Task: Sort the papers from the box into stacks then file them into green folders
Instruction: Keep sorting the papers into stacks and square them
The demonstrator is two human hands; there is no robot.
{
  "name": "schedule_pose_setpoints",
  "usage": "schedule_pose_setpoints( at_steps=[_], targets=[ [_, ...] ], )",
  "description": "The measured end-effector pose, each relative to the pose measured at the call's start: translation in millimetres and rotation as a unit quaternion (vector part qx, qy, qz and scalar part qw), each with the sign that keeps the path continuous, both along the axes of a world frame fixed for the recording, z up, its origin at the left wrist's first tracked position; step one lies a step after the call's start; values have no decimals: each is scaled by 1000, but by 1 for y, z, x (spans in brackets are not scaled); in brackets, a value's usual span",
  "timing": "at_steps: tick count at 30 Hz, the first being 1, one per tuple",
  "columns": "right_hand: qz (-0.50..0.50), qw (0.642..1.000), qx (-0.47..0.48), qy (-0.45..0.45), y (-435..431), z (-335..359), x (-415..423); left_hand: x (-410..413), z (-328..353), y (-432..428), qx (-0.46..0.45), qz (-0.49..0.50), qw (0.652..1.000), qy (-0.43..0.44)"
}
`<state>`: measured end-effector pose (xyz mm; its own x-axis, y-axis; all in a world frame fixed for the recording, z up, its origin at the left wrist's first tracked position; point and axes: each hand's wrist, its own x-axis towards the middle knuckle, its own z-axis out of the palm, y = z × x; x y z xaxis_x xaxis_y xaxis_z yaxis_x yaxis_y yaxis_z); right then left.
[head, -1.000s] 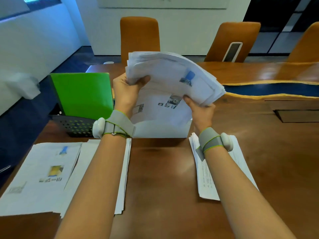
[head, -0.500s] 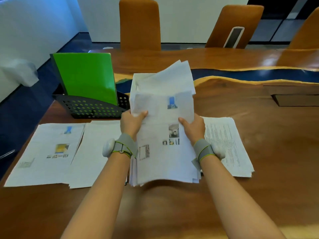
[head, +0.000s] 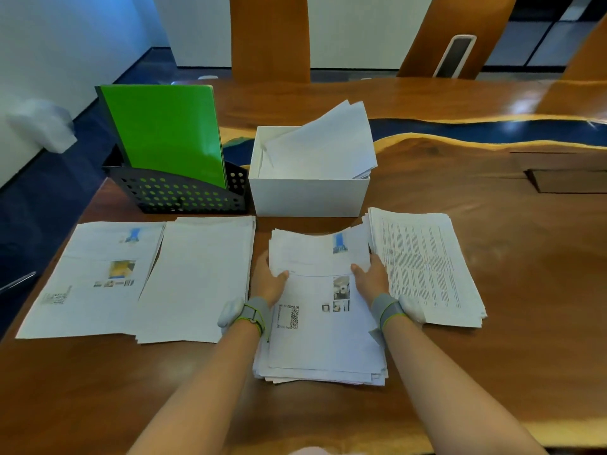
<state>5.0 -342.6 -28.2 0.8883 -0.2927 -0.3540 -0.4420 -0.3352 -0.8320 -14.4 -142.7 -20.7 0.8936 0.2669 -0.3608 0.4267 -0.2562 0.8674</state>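
Observation:
A thick bundle of printed papers (head: pixel 323 336) lies on the wooden table (head: pixel 492 356) in front of me. My left hand (head: pixel 270 280) grips its left edge and my right hand (head: pixel 370 278) grips its right edge, thumbs on the top sheet. Behind it stands a white box (head: pixel 308 195) with more papers (head: pixel 323 146) sticking out. Green folders (head: pixel 164 133) stand upright in a black mesh holder (head: pixel 177 195) left of the box. Sorted stacks lie flat: a picture stack (head: pixel 92 280) at far left, a plain stack (head: pixel 197 280) beside it, a text stack (head: pixel 423 264) at right.
Orange chairs (head: pixel 269 37) stand along the table's far side. A blue resin strip (head: pixel 492 128) runs across the tabletop behind the box. A dark recessed panel (head: pixel 571 180) sits in the table at far right. The table's left edge drops to a dark blue floor (head: pixel 49 198).
Both hands have lifted the bundle out of the box, brought it toward me and lowered it flat onto the table between the plain stack and the text stack.

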Motion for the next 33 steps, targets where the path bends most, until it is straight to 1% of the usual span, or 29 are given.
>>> schedule_pose_setpoints(
  at_steps=[2,4,7,8,9,12,15,17,19,21,23,25,29,31,33],
  targets=[
    [-3,1000,23,2,1,-3,-1,-9,-5,2,21,-22,999,17],
    [9,1000,19,-11,2,-6,-1,-18,-13,6,75,-44,996,32],
    [56,997,-57,-22,5,-9,-4,-30,-21,10,180,-58,981,34],
    [76,994,-78,-14,8,-12,-5,-32,-23,9,192,-58,979,35],
    [100,991,-94,-3,10,-16,-7,-35,-25,8,182,-57,981,36],
    [195,971,-134,46,18,-29,-19,-38,-27,2,113,-54,991,45],
    [267,946,-164,84,29,-37,-31,-37,-31,0,110,-53,991,54],
    [297,940,-144,92,35,-39,-36,-35,-33,0,103,-46,992,63],
    [281,953,-79,79,37,-37,-38,-35,-35,3,78,-37,994,71],
    [213,976,-22,42,34,-33,-37,-33,-36,8,72,-16,996,59],
    [137,990,-20,9,26,-29,-35,-29,-32,18,88,17,995,51],
    [95,995,-32,1,16,-28,-33,-22,-27,31,101,31,993,48],
    [119,992,-35,26,9,-33,-29,-9,-15,55,150,33,987,44],
    [137,989,-35,44,10,-36,-31,-9,-15,62,165,23,984,60],
    [166,982,-63,59,11,-40,-33,-13,-17,62,166,-5,982,85]
  ],
)
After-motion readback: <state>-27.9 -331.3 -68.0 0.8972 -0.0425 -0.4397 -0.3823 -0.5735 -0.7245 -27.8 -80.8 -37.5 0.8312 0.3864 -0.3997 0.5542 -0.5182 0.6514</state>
